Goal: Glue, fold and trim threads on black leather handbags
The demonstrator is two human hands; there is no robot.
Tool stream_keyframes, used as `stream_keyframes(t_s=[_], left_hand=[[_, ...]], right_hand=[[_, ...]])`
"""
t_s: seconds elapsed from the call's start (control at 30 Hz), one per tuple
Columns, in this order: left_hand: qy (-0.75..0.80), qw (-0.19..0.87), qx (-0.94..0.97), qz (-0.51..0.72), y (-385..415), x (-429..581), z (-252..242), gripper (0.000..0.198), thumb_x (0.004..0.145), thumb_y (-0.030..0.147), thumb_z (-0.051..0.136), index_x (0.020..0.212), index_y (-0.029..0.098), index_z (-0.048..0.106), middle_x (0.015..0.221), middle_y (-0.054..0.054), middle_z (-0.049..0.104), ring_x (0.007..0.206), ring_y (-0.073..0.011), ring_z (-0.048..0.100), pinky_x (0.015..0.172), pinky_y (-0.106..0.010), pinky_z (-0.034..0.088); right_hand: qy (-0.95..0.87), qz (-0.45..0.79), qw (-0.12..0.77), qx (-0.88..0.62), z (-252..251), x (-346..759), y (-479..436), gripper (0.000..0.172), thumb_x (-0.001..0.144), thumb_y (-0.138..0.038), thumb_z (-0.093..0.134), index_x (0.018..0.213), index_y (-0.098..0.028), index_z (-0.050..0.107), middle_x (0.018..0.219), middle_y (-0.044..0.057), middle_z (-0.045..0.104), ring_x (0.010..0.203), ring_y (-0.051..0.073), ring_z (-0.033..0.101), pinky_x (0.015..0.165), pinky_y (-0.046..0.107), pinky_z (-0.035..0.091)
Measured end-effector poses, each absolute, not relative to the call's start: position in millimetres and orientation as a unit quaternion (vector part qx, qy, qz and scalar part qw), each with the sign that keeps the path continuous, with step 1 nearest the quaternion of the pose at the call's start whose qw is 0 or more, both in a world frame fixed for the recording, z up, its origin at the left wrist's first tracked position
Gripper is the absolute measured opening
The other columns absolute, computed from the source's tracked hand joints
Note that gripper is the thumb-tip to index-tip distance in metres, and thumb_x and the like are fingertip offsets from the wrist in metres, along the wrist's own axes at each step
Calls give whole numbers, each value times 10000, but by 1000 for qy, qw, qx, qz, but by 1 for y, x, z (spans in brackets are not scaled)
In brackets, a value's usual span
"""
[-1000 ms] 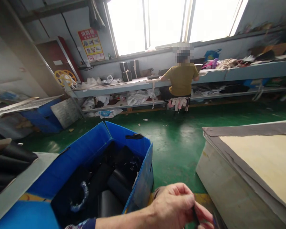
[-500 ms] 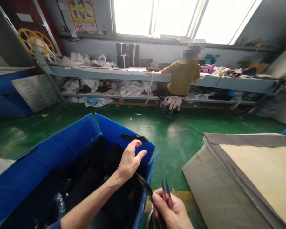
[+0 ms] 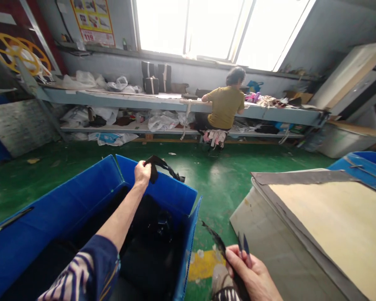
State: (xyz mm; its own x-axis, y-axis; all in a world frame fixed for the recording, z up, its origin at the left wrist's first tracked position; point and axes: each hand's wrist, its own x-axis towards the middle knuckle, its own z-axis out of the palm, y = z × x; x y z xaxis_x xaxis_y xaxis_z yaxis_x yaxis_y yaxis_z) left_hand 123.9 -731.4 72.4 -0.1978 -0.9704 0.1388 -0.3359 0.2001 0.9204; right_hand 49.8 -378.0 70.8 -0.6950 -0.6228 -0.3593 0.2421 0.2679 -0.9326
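My left hand [image 3: 142, 172] is closed on a black strap [image 3: 166, 164] at the far wall of a blue box [image 3: 87, 186]. The strap arches over the box's rim, its other end hanging near the outer side. Dark items [image 3: 150, 259] fill the box, too dim to make out singly. To the right of the box, my right hand [image 3: 252, 271] grips a frayed black strip [image 3: 217, 240] between thumb and finger. The same hand also keeps a pair of thread snips [image 3: 244, 246], blades pointing up.
A large pale bin [image 3: 257, 217] with a beige board [image 3: 329, 209] on top stands at the right. Behind it is another blue box [image 3: 363, 165]. Across the green floor [image 3: 163, 148], a person [image 3: 225, 104] sits at a long workbench [image 3: 113, 100] under the windows.
My left hand has moved up and left, from open above the box to closed on the black strap. The strap is lifted. My right hand has shifted right, still holding snips and strip.
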Motion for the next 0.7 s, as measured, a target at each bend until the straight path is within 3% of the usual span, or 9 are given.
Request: stream_keyframes(t_s=[0.1, 0.17, 0.23, 0.33, 0.47, 0.57, 0.7], left_hand=[[-673, 391, 518, -353, -714, 148, 79, 376, 618, 141, 611, 989, 116, 558, 985, -131, 593, 968, -289, 531, 856, -388, 384], [-723, 383, 472, -328, -677, 152, 86, 332, 671, 182, 579, 1002, 157, 569, 1062, -103, 578, 1011, -261, 516, 883, -358, 373], [-786, 314, 373, -380, -627, 148, 95, 210, 725, 268, 553, 898, 165, 614, 896, -60, 627, 876, -225, 565, 796, -307, 413], [-784, 172, 261, -537, -557, 135, 103, 311, 784, 398, 488, 712, 136, 640, 653, -20, 613, 654, -173, 562, 610, -246, 414], [-687, 89, 243, -679, -505, 117, 96, 319, 751, 410, 566, 735, 103, 651, 626, -14, 611, 611, -137, 542, 551, -211, 381], [-568, 137, 297, -755, -496, 106, 85, 302, 741, 396, 605, 814, 105, 645, 649, -26, 625, 633, -132, 561, 588, -211, 411], [-421, 262, 370, -786, -514, 99, 81, 295, 665, 385, 689, 765, 117, 617, 745, -62, 648, 690, -154, 601, 670, -259, 474]], right_hand=[[712, -603, 337, -127, 71, 43, -372, 453, 637, -594, 649, 689, -158, 539, 531, -38, 453, 488, 96, 363, 470, 210, 283], [718, -604, 314, -142, 70, 40, -371, 443, 651, -583, 639, 681, -149, 554, 544, -25, 469, 520, 108, 381, 500, 219, 298], [720, -603, 307, -154, 70, 37, -373, 434, 655, -575, 633, 675, -147, 564, 545, -19, 478, 534, 118, 394, 521, 229, 311], [710, -610, 316, -157, 69, 35, -381, 418, 661, -562, 630, 669, -151, 558, 539, -20, 483, 525, 122, 397, 521, 235, 313], [649, -643, 367, -177, 64, 35, -403, 400, 684, -536, 626, 658, -146, 545, 548, -23, 474, 525, 114, 391, 527, 232, 325], [559, -685, 432, -181, 59, 38, -419, 357, 710, -493, 626, 724, -143, 560, 590, -27, 466, 551, 108, 391, 557, 228, 345], [536, -659, 486, -208, 53, 25, -424, 305, 731, -442, 618, 811, -152, 565, 602, -47, 426, 528, 90, 346, 553, 220, 341]])
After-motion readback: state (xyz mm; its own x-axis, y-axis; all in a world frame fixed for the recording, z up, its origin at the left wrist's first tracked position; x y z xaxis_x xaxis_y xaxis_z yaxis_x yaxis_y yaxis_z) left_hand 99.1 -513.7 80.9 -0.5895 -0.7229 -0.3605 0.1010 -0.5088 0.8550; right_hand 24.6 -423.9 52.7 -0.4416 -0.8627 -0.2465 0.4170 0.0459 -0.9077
